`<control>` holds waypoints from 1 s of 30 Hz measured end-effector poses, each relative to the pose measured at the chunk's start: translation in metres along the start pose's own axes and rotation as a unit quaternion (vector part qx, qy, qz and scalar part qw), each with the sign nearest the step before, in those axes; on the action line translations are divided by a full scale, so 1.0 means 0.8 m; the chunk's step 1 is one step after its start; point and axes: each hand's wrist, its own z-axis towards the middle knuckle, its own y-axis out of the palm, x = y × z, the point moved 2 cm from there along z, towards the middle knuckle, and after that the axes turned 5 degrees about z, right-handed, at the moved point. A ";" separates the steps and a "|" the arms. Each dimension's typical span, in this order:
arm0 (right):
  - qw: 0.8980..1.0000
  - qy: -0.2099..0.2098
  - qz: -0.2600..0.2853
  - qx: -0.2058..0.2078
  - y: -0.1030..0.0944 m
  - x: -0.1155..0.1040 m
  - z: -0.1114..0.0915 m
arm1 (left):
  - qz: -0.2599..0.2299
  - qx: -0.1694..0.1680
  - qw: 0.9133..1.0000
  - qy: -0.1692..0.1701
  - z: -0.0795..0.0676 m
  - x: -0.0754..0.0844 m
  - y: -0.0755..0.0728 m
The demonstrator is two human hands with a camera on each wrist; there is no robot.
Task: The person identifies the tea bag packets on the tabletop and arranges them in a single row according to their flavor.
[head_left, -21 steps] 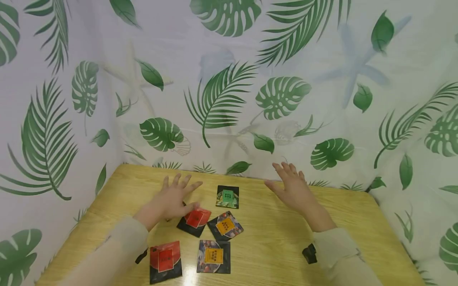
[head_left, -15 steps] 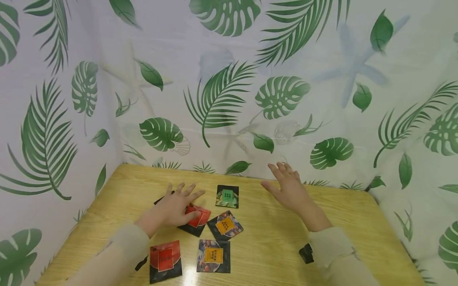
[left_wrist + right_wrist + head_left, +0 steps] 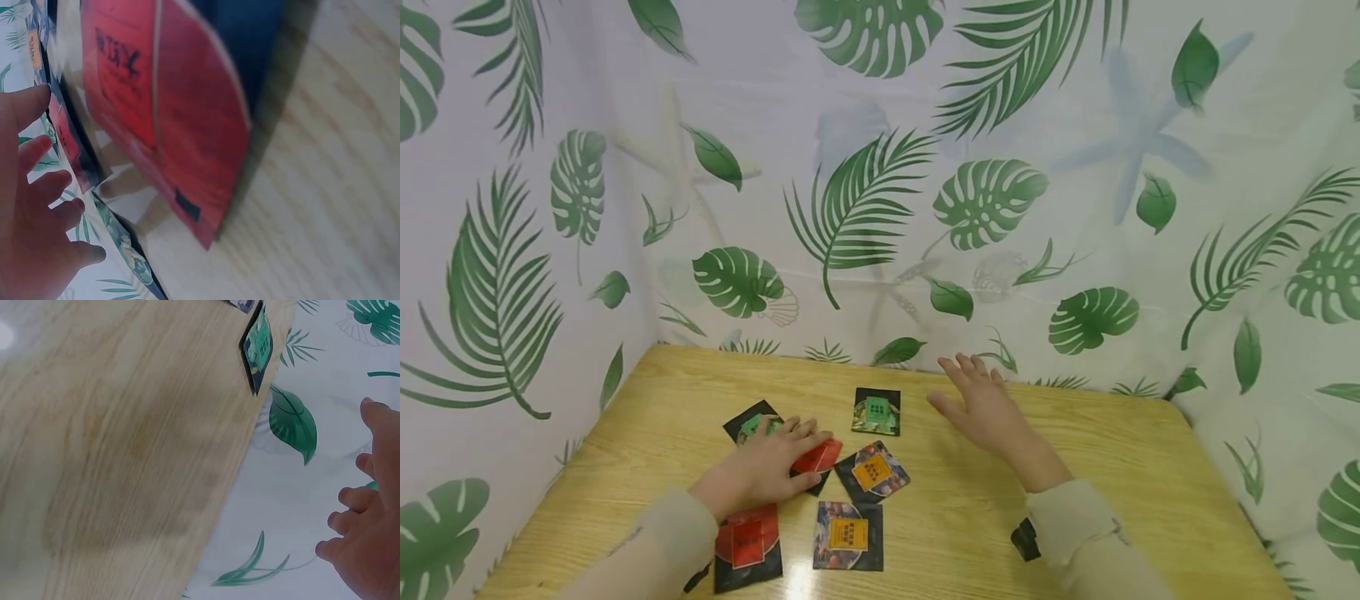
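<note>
Red packet (image 3: 820, 457) is partly hidden by the left hand (image 3: 763, 468); green packet (image 3: 750, 422) at ten o'clock, right hand (image 3: 983, 417) toward three; all fingers are spread, released.

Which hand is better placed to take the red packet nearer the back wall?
Likely the left hand: in the head view it partly covers that red packet, while the right hand is farther off.

Soft, even light fills the head view, where glare (image 3: 799, 587) whitens the table (image 3: 955, 542) at the bottom, while the 2 wrist views look dimmer, the left blurring the close red packet (image 3: 200, 137), the right showing 1 bright spot (image 3: 5, 335) and a faint shadow (image 3: 156, 487).
</note>
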 end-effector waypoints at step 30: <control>0.998 -0.035 0.014 -0.048 0.083 -0.013 0.039 | -0.030 -0.005 0.999 -0.013 -0.002 -0.003 0.013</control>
